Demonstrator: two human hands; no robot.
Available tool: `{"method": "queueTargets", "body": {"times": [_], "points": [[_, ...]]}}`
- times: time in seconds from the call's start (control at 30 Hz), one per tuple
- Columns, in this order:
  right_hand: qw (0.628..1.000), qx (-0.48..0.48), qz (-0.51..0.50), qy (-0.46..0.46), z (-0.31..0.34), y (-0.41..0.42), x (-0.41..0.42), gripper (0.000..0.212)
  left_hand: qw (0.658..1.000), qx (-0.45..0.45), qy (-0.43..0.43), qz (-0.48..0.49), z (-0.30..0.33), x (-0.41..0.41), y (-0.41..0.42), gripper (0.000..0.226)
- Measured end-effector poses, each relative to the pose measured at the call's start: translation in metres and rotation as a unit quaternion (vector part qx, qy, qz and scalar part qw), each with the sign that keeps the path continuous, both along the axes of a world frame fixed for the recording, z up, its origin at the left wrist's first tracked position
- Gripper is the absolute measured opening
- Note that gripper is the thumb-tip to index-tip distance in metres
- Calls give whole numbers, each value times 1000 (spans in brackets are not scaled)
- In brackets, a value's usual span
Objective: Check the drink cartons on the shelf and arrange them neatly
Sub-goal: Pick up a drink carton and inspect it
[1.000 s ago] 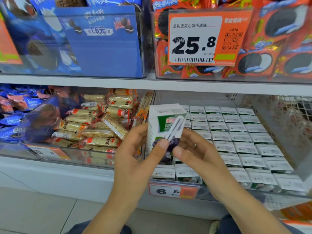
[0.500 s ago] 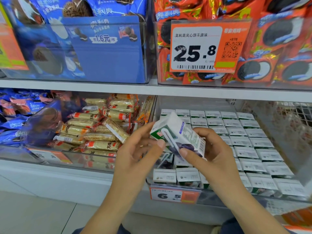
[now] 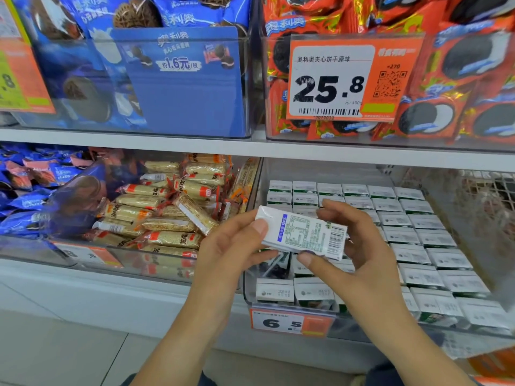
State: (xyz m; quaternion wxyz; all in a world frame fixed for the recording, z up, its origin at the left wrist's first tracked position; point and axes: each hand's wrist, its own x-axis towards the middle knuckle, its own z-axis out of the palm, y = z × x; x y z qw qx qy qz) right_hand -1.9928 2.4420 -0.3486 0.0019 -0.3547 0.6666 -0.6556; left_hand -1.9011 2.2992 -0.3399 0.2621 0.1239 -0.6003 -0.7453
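We now hold the drink carton (image 3: 303, 235) on its side, label and barcode up; a second ago it stood upright, straw-side toward us. Our left hand (image 3: 237, 246) and right hand (image 3: 354, 254) both grip it above the shelved cartons (image 3: 418, 235), so we judge the check midway.

white carton (image 3: 302, 236) with blue stripe, green print and black barcode; white-and-green cartons (image 3: 412, 243) behind; orange price tag (image 3: 291, 321); blue biscuit packs (image 3: 92, 65); red-orange packs (image 3: 459, 79).

Orange price tag (image 3: 348, 79) reads 25.8; lower tag (image 3: 289, 323) 6.5
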Motion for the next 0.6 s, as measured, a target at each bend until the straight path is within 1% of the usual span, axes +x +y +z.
{"method": "queueTargets", "body": {"times": [0.17, 0.4, 0.53, 0.6], "points": [[1000, -8, 1, 5, 1, 0, 4, 49, 1000, -7, 9, -6, 2, 2, 0, 32], [1000, 6, 20, 6, 1, 0, 3, 52, 1000, -5, 24, -8, 1, 3, -1, 33], [999, 14, 34, 29, 2, 0, 2, 49, 999, 22, 27, -6, 0, 2, -2, 33], [998, 0, 26, 49, 2, 1, 3, 45, 1000, 10, 28, -6, 0, 3, -3, 33]]}}
